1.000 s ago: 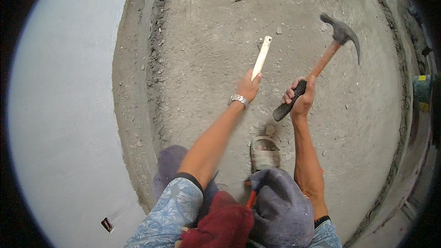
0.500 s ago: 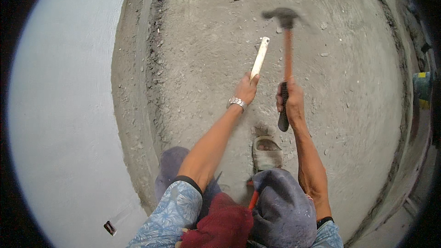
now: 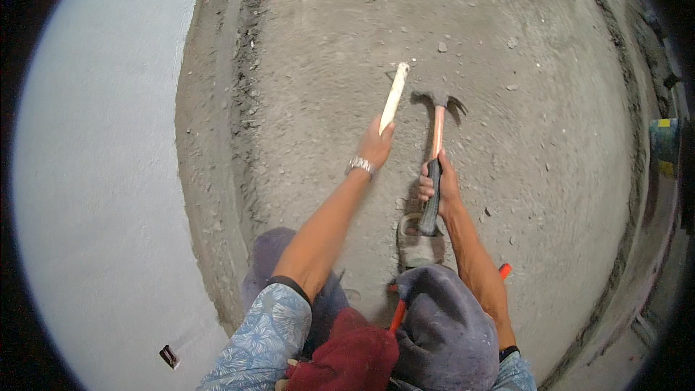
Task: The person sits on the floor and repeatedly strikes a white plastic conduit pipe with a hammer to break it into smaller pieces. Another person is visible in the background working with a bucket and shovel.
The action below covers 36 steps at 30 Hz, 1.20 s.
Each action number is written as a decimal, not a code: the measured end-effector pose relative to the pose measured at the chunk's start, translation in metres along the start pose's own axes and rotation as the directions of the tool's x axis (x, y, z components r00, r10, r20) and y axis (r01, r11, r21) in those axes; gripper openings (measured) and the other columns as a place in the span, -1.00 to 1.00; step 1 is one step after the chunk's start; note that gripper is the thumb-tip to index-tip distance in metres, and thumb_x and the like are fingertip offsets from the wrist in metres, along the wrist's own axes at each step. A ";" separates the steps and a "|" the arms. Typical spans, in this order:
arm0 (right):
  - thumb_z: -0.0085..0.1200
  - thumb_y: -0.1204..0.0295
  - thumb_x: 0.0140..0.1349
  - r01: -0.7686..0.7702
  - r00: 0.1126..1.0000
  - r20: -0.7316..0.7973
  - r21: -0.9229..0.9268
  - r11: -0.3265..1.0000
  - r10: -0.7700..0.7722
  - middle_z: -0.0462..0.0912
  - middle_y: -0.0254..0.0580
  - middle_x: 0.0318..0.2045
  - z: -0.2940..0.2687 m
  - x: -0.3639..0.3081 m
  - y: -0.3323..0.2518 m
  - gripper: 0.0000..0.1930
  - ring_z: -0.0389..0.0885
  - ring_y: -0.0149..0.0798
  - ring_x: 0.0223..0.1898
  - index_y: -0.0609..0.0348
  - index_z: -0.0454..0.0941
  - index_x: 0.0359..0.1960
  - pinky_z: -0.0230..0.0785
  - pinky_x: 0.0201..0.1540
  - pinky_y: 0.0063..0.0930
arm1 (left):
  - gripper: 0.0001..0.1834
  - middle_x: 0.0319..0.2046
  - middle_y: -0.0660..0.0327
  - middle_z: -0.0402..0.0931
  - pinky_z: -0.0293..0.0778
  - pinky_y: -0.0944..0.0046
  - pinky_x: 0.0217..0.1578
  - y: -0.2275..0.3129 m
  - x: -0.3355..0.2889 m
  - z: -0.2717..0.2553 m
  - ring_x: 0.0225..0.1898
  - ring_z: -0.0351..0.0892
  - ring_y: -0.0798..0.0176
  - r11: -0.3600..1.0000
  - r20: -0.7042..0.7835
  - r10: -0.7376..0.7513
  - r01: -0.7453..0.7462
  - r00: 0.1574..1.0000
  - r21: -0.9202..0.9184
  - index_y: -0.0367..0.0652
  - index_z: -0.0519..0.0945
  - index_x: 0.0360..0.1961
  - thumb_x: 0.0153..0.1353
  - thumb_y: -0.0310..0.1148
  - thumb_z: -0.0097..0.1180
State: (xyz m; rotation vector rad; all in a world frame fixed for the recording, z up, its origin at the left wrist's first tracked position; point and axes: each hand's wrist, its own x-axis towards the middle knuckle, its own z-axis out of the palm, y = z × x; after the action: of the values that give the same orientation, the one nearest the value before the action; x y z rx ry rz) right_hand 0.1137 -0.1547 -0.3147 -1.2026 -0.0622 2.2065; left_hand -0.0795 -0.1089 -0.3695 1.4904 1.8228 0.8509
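My left hand [image 3: 376, 148] is closed around the lower end of a thin cream-coloured strip [image 3: 393, 99], which points up and away from me. Something thin and dark sticks out near the strip's far tip, too small to make out. My right hand [image 3: 447, 187] grips the black handle of a claw hammer [image 3: 439, 127]. Its dark head lies a little to the right of the strip, apart from it, with the claw turned right. Both tools are over the rough grey ground.
A pale painted wall [image 3: 108, 174] fills the left side, with a small box opening [image 3: 169, 357] low in it. Rubble [image 3: 250, 101] runs along a strip beside the wall. My sandalled foot [image 3: 420, 247] is below the hammer. A dark bucket-like container [image 3: 664, 146] stands far right.
My right hand has brought the hammer down toward me and slightly left. The left hand and strip have shifted a little left. A red-orange end now shows beside my right forearm.
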 end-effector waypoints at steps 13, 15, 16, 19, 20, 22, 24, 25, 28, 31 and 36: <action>0.18 0.33 0.11 -0.067 0.981 -0.189 -0.081 0.994 0.050 0.28 -0.42 -0.78 0.001 -0.021 0.031 -0.71 0.23 -0.44 -0.82 0.05 0.28 -0.57 0.13 -0.76 -0.47 | -0.46 -0.33 -0.18 0.55 0.41 -0.13 -0.28 -0.008 -0.025 -0.057 -0.30 0.55 -0.27 0.919 -0.056 -0.384 0.387 0.922 0.069 -0.20 0.38 0.01 0.29 0.07 -0.13; 0.17 0.35 0.11 0.043 0.967 -0.234 -0.248 0.968 -0.103 0.30 -0.43 -0.78 0.002 -0.023 0.023 -0.71 0.25 -0.46 -0.82 0.05 0.29 -0.61 0.18 -0.75 -0.48 | -0.53 -0.30 -0.17 0.56 0.40 -0.16 -0.31 0.012 -0.035 -0.033 -0.29 0.55 -0.28 0.963 0.002 -0.205 0.201 0.979 0.179 -0.10 0.38 0.02 0.30 0.04 -0.14; 0.16 0.36 0.11 0.093 0.952 -0.248 -0.331 0.939 -0.181 0.31 -0.43 -0.78 0.001 -0.025 0.018 -0.72 0.26 -0.48 -0.82 0.05 0.29 -0.62 0.20 -0.74 -0.48 | -0.54 -0.32 -0.17 0.56 0.40 -0.16 -0.31 0.023 -0.033 -0.026 -0.30 0.54 -0.29 0.963 0.040 -0.220 0.211 0.975 0.169 -0.11 0.38 0.00 0.30 0.04 -0.14; 0.15 0.39 0.11 0.312 0.859 -0.192 -0.538 0.783 -0.474 0.34 -0.40 -0.78 0.003 -0.031 -0.002 -0.73 0.29 -0.45 -0.81 0.06 0.31 -0.65 0.20 -0.73 -0.47 | -0.55 -0.37 -0.16 0.55 0.39 -0.14 -0.31 0.041 -0.030 -0.009 -0.32 0.53 -0.28 0.960 0.129 -0.266 0.249 0.955 0.129 -0.13 0.39 -0.03 0.31 0.02 -0.15; 0.14 0.39 0.12 0.382 0.824 -0.172 -0.533 0.755 -0.539 0.34 -0.39 -0.79 0.006 -0.032 -0.007 -0.72 0.29 -0.44 -0.81 0.06 0.31 -0.66 0.20 -0.73 -0.47 | -0.54 -0.38 -0.14 0.54 0.39 -0.12 -0.31 0.042 -0.029 -0.007 -0.32 0.53 -0.26 0.958 0.145 -0.280 0.266 0.949 0.111 -0.14 0.38 -0.01 0.32 0.02 -0.16; 0.13 0.39 0.13 0.517 0.737 -0.137 -0.518 0.682 -0.662 0.35 -0.37 -0.79 0.016 -0.037 -0.019 -0.70 0.30 -0.42 -0.81 0.07 0.31 -0.69 0.20 -0.73 -0.47 | -0.54 -0.40 -0.13 0.53 0.38 -0.09 -0.32 0.046 -0.027 -0.003 -0.32 0.53 -0.24 0.949 0.160 -0.314 0.305 0.936 0.082 -0.16 0.39 -0.01 0.32 0.00 -0.17; 0.12 0.38 0.14 0.565 0.682 -0.160 -0.504 0.653 -0.714 0.35 -0.35 -0.80 0.021 -0.029 -0.017 -0.69 0.30 -0.42 -0.81 0.08 0.31 -0.70 0.20 -0.72 -0.47 | -0.56 -0.41 -0.13 0.52 0.38 -0.08 -0.32 0.049 -0.025 -0.002 -0.33 0.52 -0.23 0.935 0.154 -0.354 0.348 0.923 0.062 -0.17 0.40 -0.05 0.33 -0.01 -0.17; 0.12 0.38 0.15 0.591 0.649 -0.175 -0.497 0.635 -0.740 0.35 -0.35 -0.80 0.022 -0.024 -0.013 -0.69 0.31 -0.42 -0.81 0.09 0.32 -0.70 0.21 -0.72 -0.47 | -0.57 -0.42 -0.13 0.52 0.38 -0.07 -0.33 0.051 -0.024 -0.001 -0.33 0.52 -0.22 0.937 0.153 -0.348 0.346 0.925 0.041 -0.18 0.40 -0.06 0.33 -0.02 -0.17; 0.11 0.41 0.14 0.327 0.738 -0.187 -0.742 0.586 -0.648 0.41 -0.34 -0.78 -0.006 0.006 0.007 -0.73 0.35 -0.41 -0.80 0.10 0.37 -0.68 0.17 -0.73 -0.48 | -0.58 -0.44 -0.12 0.51 0.37 -0.06 -0.35 0.051 -0.022 0.005 -0.36 0.52 -0.20 0.952 0.121 -0.301 0.305 0.946 -0.020 -0.20 0.41 -0.10 0.34 -0.04 -0.17; 0.14 0.42 0.10 0.159 0.873 -0.187 -0.763 0.626 -0.450 0.40 -0.35 -0.78 -0.013 0.006 -0.006 -0.75 0.33 -0.42 -0.81 0.10 0.37 -0.68 0.16 -0.73 -0.49 | -0.58 -0.46 -0.11 0.50 0.36 -0.04 -0.37 0.035 -0.023 0.009 -0.40 0.51 -0.16 0.968 0.055 -0.241 0.244 0.969 -0.064 -0.23 0.42 -0.12 0.34 -0.05 -0.18; 0.13 0.43 0.10 0.378 0.836 -0.136 -0.560 0.737 -0.532 0.34 -0.37 -0.79 0.024 -0.031 -0.026 -0.74 0.29 -0.45 -0.82 0.08 0.32 -0.66 0.17 -0.74 -0.51 | -0.58 -0.48 -0.08 0.47 0.35 -0.01 -0.40 0.031 -0.025 0.003 -0.45 0.48 -0.12 0.956 0.066 -0.270 0.276 0.960 -0.098 -0.25 0.42 -0.15 0.34 -0.05 -0.17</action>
State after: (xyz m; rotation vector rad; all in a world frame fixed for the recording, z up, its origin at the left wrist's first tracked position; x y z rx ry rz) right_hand 0.1203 -0.1441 -0.2689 -1.5787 -0.7960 1.5887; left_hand -0.0550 -0.1285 -0.3449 1.1495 1.8600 0.7526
